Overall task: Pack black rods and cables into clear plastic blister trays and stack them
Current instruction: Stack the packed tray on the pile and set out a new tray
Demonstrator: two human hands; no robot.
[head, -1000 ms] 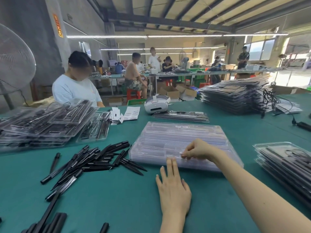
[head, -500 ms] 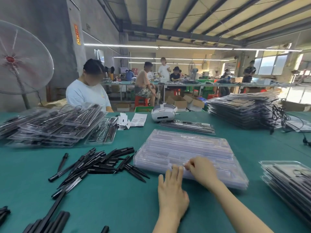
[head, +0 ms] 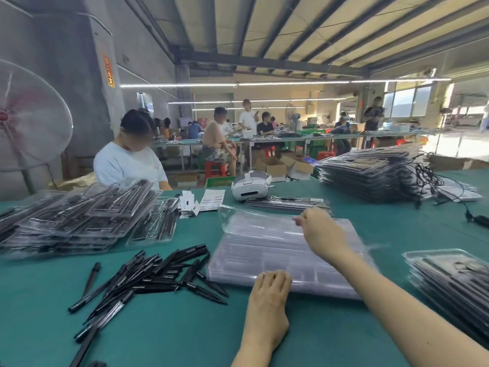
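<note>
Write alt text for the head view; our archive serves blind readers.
A right hand lifts one clear tray off a stack of empty trays while the left hand steadies its near edge. Loose black rods lie left on the green table.

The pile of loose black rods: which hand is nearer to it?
Left. The left hand rests at the near edge of the clear tray stack, just right of the rod pile. The right hand is raised over the trays, farther right.
</note>
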